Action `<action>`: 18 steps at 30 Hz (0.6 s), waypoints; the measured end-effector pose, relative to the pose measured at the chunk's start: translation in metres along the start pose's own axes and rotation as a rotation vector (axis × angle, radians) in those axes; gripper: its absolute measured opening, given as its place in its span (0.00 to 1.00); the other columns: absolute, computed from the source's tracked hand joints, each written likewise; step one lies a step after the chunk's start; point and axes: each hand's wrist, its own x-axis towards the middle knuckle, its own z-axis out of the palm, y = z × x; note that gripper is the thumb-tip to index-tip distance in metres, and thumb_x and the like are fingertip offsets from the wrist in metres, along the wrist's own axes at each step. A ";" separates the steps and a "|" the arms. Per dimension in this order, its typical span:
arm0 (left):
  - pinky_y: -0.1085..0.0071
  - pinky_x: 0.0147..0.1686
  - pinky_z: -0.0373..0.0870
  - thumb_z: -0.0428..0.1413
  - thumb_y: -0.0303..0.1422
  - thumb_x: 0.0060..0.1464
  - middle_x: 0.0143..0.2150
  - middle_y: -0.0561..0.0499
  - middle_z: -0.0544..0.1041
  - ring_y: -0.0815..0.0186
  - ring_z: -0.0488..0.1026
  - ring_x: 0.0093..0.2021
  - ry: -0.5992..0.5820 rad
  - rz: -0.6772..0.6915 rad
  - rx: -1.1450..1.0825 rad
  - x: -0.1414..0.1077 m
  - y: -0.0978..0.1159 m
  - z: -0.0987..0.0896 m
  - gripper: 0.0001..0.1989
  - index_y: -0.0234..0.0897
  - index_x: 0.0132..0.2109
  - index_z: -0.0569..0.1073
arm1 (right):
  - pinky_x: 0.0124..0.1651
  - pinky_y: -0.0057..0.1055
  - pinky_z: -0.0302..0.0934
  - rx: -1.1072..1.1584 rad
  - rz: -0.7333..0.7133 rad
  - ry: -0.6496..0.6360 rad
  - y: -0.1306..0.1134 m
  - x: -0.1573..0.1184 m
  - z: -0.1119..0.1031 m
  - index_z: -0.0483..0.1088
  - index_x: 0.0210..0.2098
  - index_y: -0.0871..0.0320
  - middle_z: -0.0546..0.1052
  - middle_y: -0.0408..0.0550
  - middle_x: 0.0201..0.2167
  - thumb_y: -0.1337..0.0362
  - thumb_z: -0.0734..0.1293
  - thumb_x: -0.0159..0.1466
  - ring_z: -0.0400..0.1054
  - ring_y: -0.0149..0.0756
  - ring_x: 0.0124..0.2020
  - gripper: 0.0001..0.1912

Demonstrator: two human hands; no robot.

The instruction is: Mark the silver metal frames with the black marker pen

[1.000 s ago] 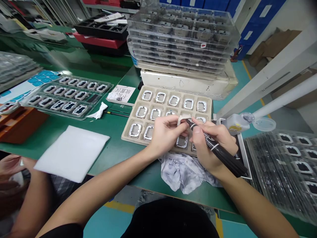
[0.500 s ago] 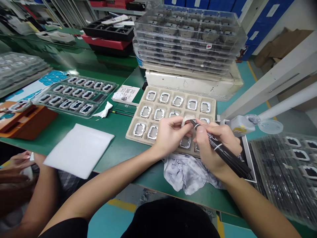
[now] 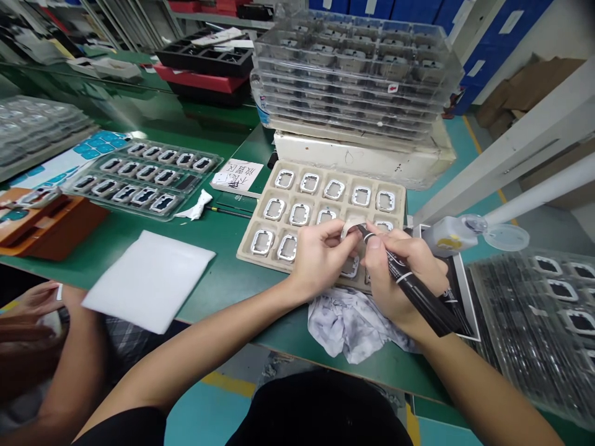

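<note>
A small pale ring-shaped part [image 3: 349, 228] is pinched between the fingertips of my left hand [image 3: 318, 255]. My right hand [image 3: 402, 269] grips a black marker-like tube [image 3: 413, 291], its narrow tip touching or very near the part. Both hands are over a beige tray [image 3: 243, 248] whose pockets hold silver square frames [image 3: 334, 189]. My fingers hide some of its pockets. A crumpled grey-white cloth [image 3: 346, 325] lies just below the hands at the table's front edge.
Stacked clear trays [image 3: 353, 80] rest on a white foam box [image 3: 362, 155] behind. Left are a white foam sheet [image 3: 149, 282], a clear tray of frames [image 3: 149, 173] and an orange box [image 3: 65, 226]. A bottle [image 3: 453, 235] and more trays [image 3: 534, 322] stand right. A co-worker's hands [image 3: 51, 297] are at left.
The black tube in my right hand has tilted slightly, and a second dark object now shows beside it. My left hand keeps its hold on the small part with hardly any motion.
</note>
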 end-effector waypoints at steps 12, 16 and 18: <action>0.75 0.25 0.69 0.61 0.34 0.63 0.24 0.56 0.75 0.71 0.74 0.26 -0.016 -0.010 -0.017 0.000 0.002 0.000 0.17 0.38 0.27 0.67 | 0.47 0.39 0.82 0.020 0.015 0.027 -0.004 0.003 0.000 0.71 0.39 0.53 0.78 0.40 0.27 0.73 0.71 0.68 0.81 0.39 0.34 0.08; 0.77 0.25 0.70 0.60 0.32 0.63 0.23 0.56 0.75 0.73 0.74 0.26 -0.020 0.009 -0.052 0.001 0.003 0.000 0.17 0.37 0.26 0.67 | 0.39 0.36 0.81 0.007 -0.009 0.019 -0.005 0.004 0.000 0.72 0.39 0.53 0.80 0.42 0.28 0.73 0.71 0.68 0.81 0.40 0.36 0.08; 0.78 0.25 0.70 0.61 0.31 0.63 0.23 0.56 0.76 0.73 0.75 0.25 -0.019 0.027 -0.061 0.001 0.003 0.000 0.17 0.37 0.26 0.67 | 0.42 0.37 0.81 0.021 0.010 0.022 -0.005 0.004 0.000 0.72 0.39 0.53 0.79 0.41 0.27 0.72 0.71 0.69 0.82 0.42 0.39 0.07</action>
